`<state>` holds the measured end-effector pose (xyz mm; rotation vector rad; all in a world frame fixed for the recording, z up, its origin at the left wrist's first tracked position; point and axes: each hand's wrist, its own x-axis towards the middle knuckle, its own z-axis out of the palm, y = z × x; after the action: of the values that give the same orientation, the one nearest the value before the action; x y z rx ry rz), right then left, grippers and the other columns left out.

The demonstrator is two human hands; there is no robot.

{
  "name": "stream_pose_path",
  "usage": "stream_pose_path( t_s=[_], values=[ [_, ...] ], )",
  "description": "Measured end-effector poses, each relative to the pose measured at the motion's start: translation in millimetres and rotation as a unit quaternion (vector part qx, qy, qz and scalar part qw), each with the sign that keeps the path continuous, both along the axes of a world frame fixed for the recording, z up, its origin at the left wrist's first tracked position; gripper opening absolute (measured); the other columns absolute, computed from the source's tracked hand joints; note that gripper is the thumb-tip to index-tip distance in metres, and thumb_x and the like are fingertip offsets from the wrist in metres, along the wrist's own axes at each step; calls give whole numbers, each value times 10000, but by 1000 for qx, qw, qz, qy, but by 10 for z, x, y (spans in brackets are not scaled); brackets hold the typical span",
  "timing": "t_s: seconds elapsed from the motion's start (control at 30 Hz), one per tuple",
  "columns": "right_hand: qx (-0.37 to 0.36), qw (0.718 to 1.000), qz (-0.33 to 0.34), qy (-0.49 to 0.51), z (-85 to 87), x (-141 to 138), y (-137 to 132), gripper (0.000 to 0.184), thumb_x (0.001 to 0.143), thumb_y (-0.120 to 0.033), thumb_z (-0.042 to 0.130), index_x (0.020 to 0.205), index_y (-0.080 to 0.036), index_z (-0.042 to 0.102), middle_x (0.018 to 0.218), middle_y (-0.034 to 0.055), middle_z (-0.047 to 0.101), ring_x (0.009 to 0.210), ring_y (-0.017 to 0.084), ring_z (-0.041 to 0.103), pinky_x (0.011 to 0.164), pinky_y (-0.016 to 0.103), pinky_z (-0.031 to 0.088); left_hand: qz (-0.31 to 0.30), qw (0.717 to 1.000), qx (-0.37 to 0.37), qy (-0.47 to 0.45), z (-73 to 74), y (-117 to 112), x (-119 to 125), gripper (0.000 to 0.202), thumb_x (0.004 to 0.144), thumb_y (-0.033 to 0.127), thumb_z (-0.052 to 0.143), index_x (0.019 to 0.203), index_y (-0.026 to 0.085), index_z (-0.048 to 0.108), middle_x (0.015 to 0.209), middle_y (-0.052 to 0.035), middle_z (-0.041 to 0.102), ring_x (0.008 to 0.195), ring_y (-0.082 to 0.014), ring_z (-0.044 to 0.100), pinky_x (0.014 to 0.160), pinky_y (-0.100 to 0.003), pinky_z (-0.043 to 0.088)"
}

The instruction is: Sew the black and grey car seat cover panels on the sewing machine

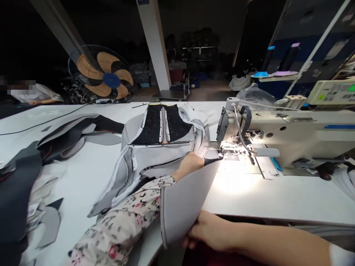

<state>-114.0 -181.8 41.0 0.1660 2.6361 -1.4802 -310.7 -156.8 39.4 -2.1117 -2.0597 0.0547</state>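
Observation:
My left hand (191,164), below a floral sleeve, is closed on the upper part of a grey fabric panel (188,199), its fingers partly hidden behind the cloth. A dark corner of the panel reaches the lit needle area of the sewing machine (299,136). Lower down, my right hand (206,229) pinches the panel's bottom edge, with some fingertips curled underneath. The panel stands tilted between the two hands. Behind my left hand lies a larger sewn grey cover (163,149) with a black section and white edging.
Dark and grey cut pieces (74,135) lie on the left of the white table (91,166). Two thread cones (267,61) stand behind the machine, near a control panel (332,92). A large fan (111,79) is beyond the table, and another person (36,92) sits far left.

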Motion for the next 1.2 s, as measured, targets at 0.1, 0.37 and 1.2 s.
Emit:
stream_pose_path(
  t_s=[0.1,0.37,1.2],
  values=[
    [77,985,117,105,147,336,166,288,898,-142,574,1130,-187,739,911,46,767,783,178,706,755,296,593,42,999,14,27,-138,3,-34,244,962,69,476,1002,72,717,792,-138,711,752,-253,682,756,-387,446],
    [342,929,88,114,476,-23,750,566,868,-174,556,1421,-52,534,1264,229,668,1163,348,635,1021,546,527,49,997,21,60,-232,147,35,437,1000,110,445,1411,139,591,983,-152,704,906,-281,665,839,-414,426],
    [390,896,211,17,-260,229,1361,378,890,12,476,1195,-81,681,1595,291,384,1508,484,292,1168,730,324,104,990,92,5,-261,426,-248,294,997,317,610,1258,255,731,896,-59,714,899,-232,664,845,-382,432]
  ],
)
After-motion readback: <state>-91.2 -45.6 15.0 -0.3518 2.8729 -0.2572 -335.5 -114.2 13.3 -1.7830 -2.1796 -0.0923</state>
